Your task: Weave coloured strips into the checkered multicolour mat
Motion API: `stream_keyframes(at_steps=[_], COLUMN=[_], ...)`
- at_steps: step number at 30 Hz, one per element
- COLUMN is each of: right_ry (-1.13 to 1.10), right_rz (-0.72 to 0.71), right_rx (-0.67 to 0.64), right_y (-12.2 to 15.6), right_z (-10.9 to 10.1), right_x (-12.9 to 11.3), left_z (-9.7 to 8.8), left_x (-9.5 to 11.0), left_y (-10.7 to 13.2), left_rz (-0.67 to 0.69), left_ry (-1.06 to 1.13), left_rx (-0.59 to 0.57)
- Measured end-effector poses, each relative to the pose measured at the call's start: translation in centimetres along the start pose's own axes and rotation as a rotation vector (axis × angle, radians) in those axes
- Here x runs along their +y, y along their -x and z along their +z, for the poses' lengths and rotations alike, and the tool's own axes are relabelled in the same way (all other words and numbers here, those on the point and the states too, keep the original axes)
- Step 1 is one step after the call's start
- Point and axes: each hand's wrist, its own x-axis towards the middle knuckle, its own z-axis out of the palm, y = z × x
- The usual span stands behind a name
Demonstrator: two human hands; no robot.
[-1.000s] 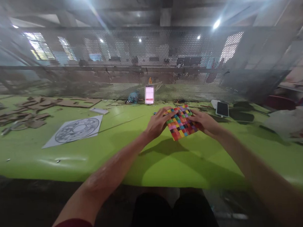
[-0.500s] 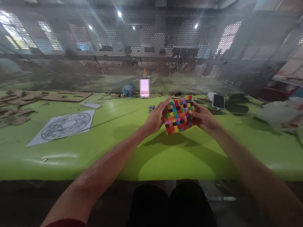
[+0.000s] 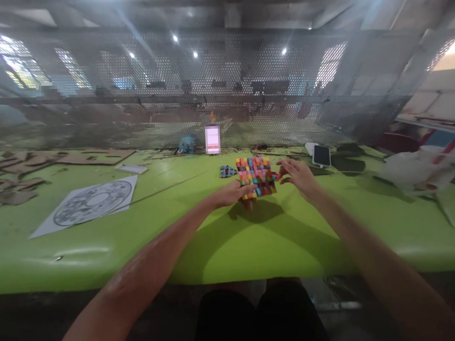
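Observation:
A small woven mat (image 3: 254, 170) of many-coloured strips is held above the green table, a little right of the middle. My left hand (image 3: 232, 192) grips its lower left corner, thumb on the front and fingers beneath. My right hand (image 3: 297, 177) is at the mat's right edge, fingers curved and apart. A short red and blue strip end shows by those fingertips; whether they touch it I cannot tell. Just behind the mat, on the left, lies a dark patterned piece (image 3: 227, 171) with pink and teal marks, partly covered.
On the green table (image 3: 141, 253) lie a sheet with a printed ring pattern (image 3: 94, 200), cut cardboard (image 3: 85, 157) and a phone (image 3: 321, 156). A lit screen (image 3: 212, 139) stands against the mesh (image 3: 240, 110). A white plastic bag (image 3: 417, 171) sits at right.
The mat is lower and turned, tilted flatter. My left hand has shifted to its lower corner. My right hand has come off its face to the right edge. The view has tipped upward.

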Motion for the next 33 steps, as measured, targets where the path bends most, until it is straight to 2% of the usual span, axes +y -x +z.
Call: stream_keyframes(at_steps=[3, 6, 8, 10, 13, 15, 22, 27, 33], right_ry=[0.051, -0.033, -0.117, -0.153, -0.129, -0.110, -0.075, -0.124, -0.063], right_rz=[0.001, 0.127, 0.189, 0.210, 0.206, 0.192, 0.167, 0.107, 0.052], right_rx=[-0.046, -0.040, -0.072, -0.131, -0.187, -0.174, -0.083, -0.071, -0.068], right_y=[0.2, 0.5, 0.6, 0.6, 0.6, 0.6, 0.4, 0.5, 0.5], right_z=[0.5, 0.6, 0.5, 0.4, 0.5, 0.5, 0.4, 0.5, 0.4], right_x=[0.1, 0.0, -0.1, 0.0, 0.3, 0.4, 0.3, 0.4, 0.6], left_z=[0.1, 0.2, 0.2, 0.1, -0.3, -0.6, -0.9, -1.2, -1.5], left_x=[0.5, 0.8, 0.5, -0.1, -1.0, -1.4, -1.2, -1.1, -1.2], left_y=[0.7, 1.0, 0.8, 0.2, -0.7, -1.0, -1.0, -1.1, -1.1], left_rz=[0.006, 0.013, -0.025, -0.054, -0.025, 0.008, 0.060, 0.116, 0.142], left_ry=[0.027, 0.054, 0.075, 0.083, 0.038, 0.067, 0.051, 0.083, 0.057], left_rx=[-0.147, -0.161, -0.077, 0.074, 0.308, 0.387, 0.488, 0.461, 0.445])
